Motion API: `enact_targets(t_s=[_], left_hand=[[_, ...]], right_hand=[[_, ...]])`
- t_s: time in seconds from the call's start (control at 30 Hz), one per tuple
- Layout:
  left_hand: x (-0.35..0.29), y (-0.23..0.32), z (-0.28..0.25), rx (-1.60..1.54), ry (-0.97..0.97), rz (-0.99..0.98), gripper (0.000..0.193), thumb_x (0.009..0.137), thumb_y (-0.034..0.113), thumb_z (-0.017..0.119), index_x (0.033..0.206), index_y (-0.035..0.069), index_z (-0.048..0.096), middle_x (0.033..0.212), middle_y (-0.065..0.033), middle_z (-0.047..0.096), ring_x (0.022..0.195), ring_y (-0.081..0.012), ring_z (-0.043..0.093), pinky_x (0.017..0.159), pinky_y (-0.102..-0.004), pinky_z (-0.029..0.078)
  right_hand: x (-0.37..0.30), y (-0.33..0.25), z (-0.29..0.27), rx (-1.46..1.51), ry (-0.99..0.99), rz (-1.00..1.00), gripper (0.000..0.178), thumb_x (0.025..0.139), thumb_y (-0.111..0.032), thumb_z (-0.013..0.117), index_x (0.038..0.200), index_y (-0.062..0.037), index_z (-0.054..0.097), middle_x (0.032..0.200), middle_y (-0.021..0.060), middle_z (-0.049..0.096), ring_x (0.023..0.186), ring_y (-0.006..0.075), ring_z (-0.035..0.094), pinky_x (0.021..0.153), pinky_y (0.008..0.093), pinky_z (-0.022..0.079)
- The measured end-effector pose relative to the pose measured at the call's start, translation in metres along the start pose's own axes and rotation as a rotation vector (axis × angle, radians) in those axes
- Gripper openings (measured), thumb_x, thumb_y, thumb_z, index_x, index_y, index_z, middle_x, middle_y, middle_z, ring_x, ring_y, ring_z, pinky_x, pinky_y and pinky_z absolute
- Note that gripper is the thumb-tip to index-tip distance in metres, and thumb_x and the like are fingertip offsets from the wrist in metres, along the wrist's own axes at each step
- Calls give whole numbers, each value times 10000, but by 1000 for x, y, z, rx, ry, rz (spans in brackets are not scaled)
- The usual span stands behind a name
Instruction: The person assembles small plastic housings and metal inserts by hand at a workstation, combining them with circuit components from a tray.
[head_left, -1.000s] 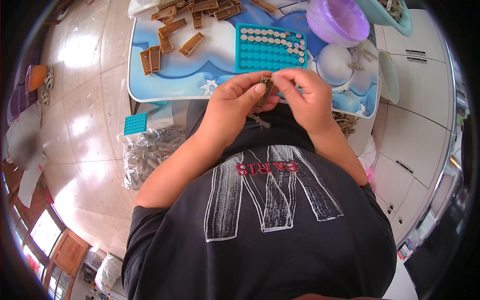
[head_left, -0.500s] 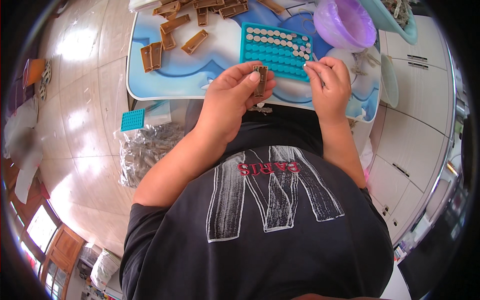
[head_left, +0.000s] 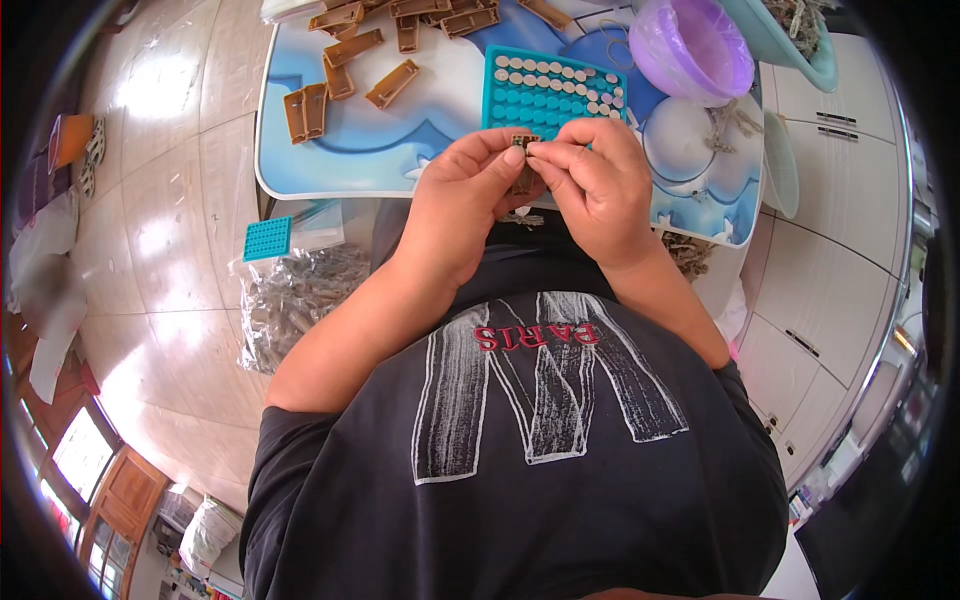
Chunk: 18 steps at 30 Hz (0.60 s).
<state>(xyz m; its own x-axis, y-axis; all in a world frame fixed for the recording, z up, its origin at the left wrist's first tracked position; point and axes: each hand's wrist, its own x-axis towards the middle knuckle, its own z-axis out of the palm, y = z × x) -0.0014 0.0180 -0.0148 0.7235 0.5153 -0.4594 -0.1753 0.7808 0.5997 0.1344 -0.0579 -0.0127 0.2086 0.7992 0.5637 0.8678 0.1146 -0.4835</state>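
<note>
My left hand (head_left: 462,195) and right hand (head_left: 597,180) pinch one small brown piece (head_left: 524,143) together above the teal tray (head_left: 551,92), each grip steadying it for fingertip work.

tray (head_left: 520,100): teal plastic, matt | bowl (head_left: 690,50): translucent purple plastic | floor (head_left: 170,230): glossy tile

Glossy tiled floor (head_left: 170,200) reflecting daylight; white cabinets (head_left: 840,290) at right; wooden-framed window (head_left: 80,450) lower left

Bright daylight, glare patches on the floor (head_left: 150,200) (left side), sharp centre, fisheye bending and dark vignette at edges
</note>
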Motion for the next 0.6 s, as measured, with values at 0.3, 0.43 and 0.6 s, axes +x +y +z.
enact_targets(t_s=[0.3,0.43,0.6], left_hand=[[-1,4,4,58,38,-19,231,953,128,510,1126,-23,529,1031,-93,631,911,-146,619,796,-253,511],[0,4,3,70,39,-23,235,955,129,507,1128,-29,526,1036,-98,629,921,-150,617,807,-259,512],[0,6,5,72,38,-24,236,955,129,504,1125,-34,524,1035,-105,626,932,-158,616,835,-276,512]], right_hand=[[8,43,-14,-206,131,179,103,716,-112,731,794,-60,687,793,48,587,709,228,566,607,327,450],[8,44,-16,-272,87,185,109,699,-119,739,778,-65,685,772,42,578,720,225,560,619,333,448],[5,46,-13,-331,37,95,111,665,-122,750,743,-89,678,756,31,573,738,223,545,641,342,436]])
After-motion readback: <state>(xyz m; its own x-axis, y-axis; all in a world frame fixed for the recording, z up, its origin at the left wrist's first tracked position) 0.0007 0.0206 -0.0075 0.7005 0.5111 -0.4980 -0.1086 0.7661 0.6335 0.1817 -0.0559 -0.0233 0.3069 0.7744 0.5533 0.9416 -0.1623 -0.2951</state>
